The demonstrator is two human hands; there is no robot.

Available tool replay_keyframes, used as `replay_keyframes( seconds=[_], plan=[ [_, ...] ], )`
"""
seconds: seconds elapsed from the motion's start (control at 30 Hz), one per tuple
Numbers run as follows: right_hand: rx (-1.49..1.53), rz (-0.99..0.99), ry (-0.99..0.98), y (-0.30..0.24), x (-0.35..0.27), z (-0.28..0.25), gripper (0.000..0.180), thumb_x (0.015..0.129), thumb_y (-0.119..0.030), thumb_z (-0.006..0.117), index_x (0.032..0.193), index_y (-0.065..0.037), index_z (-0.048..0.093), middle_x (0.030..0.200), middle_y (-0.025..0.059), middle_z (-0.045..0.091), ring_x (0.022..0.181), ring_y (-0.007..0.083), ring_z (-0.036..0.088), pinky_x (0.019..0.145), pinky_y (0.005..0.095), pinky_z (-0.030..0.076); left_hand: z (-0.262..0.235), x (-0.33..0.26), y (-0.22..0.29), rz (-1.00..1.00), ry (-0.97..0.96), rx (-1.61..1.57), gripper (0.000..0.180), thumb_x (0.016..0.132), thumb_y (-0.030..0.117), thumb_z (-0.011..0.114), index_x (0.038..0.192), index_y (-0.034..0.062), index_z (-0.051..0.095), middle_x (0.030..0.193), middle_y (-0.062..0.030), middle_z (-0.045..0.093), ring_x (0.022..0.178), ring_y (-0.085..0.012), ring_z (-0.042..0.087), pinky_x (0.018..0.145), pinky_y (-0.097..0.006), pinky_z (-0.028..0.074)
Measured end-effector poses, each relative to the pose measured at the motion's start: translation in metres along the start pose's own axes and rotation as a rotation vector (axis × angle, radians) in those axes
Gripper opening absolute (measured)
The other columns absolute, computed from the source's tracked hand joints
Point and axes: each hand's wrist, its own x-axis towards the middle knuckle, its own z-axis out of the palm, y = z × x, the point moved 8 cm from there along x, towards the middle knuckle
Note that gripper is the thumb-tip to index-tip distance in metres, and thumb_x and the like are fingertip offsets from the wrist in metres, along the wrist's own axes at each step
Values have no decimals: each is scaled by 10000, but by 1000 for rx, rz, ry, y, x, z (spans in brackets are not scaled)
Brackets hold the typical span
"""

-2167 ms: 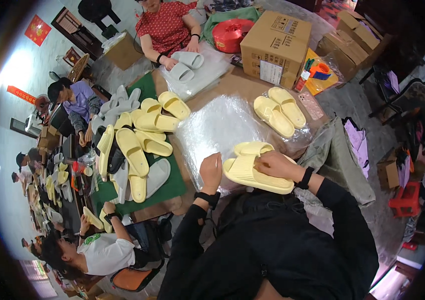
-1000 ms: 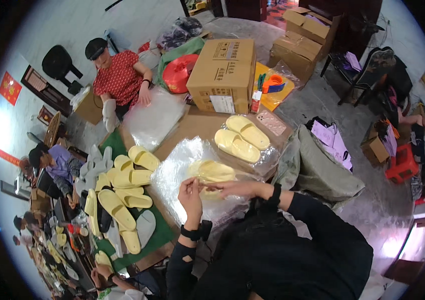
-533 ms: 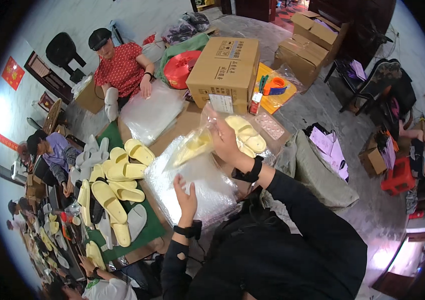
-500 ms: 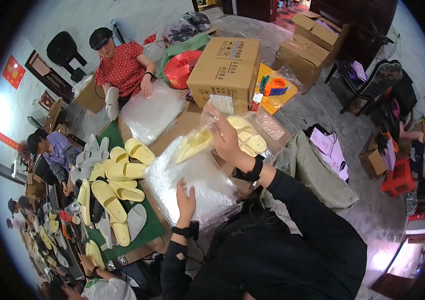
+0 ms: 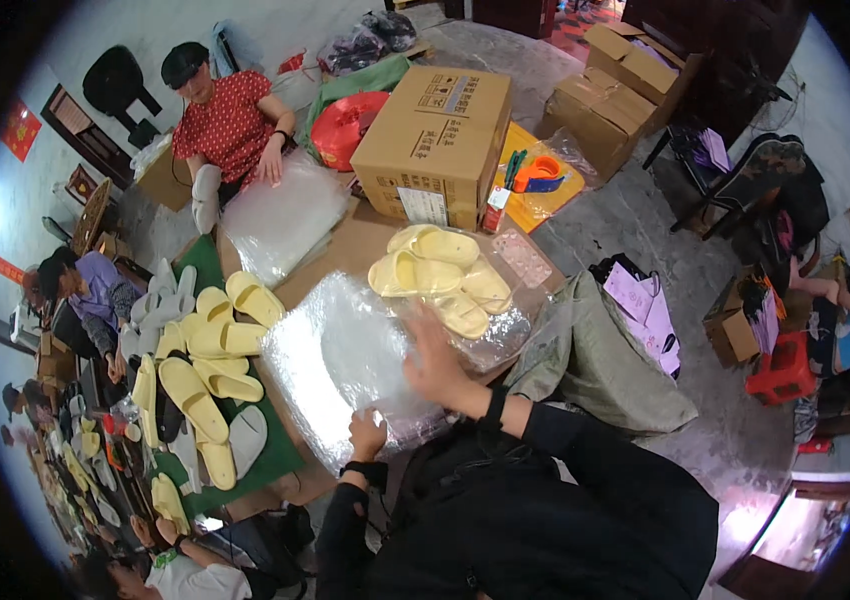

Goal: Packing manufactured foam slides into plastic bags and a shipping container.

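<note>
A stack of clear plastic bags (image 5: 310, 375) lies in front of me on the cardboard-covered table. At its near edge is my left hand (image 5: 367, 436), its fingers curled in; whatever they may hold is too small to make out. Over the right side of the stack, my right hand (image 5: 435, 362) has its fingers stretched out and slightly blurred, with nothing plainly in them. Just beyond it several yellow slippers (image 5: 435, 270) lie piled, clear plastic wrap showing around them. Loose yellow slippers (image 5: 207, 395) and grey ones (image 5: 248, 440) cover a green mat (image 5: 280, 462) at the left.
A large cardboard box (image 5: 435, 140) stands behind the slipper pile, beside an orange tape dispenser (image 5: 542, 172). Another clear bag stack (image 5: 275, 215) lies near a person in a red top (image 5: 230, 120). A grey-green sack (image 5: 625, 375) sits right of the table.
The bagged yellow slippers that my right hand held now lie on the pile, let go. That hand has come back over the bag stack. My left hand has moved nearer and its fingers have curled.
</note>
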Motion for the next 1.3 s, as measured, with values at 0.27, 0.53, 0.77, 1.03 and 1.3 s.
replay_keyframes(
  seconds=[0.27,0.53,0.77,1.03,1.3],
  plan=[
    [120,-94,-904,10,-79,147,321,730,-132,518,1041,-61,547,1007,160,570,943,339,536,823,412,434,-19,24,1,-51,-77,14,366,761,381,545,951,80,632,1001,-196,605,913,-384,580,794,-452,461],
    [-73,-130,-1164,17,-104,182,411,763,-113,535,1157,-9,482,1076,223,553,996,372,522,843,426,426,-128,-6,-59,-535,462,-324,470,747,293,575,1164,91,500,1136,-210,487,1062,-383,467,885,-463,395],
    [62,-192,-1107,-3,-118,203,367,818,-146,512,1156,-4,489,1066,208,567,966,361,547,833,395,444,-197,-50,-189,-886,776,-516,599,751,298,608,1247,58,373,1227,-226,406,1094,-423,420,894,-500,359],
    [-50,272,-1109,34,-132,191,327,831,-130,515,1137,-18,515,997,172,603,855,279,595,757,333,475,-254,-35,-306,-792,1016,-427,774,719,401,671,1265,-30,333,1188,-268,463,1018,-436,493,862,-472,407],
    [-49,347,-877,35,-123,188,302,826,-131,520,1112,-35,537,965,155,624,806,260,610,739,328,482,-307,7,-211,-505,982,-636,282,805,206,603,895,-59,564,851,-201,626,837,-319,608,716,-382,452]
  ],
)
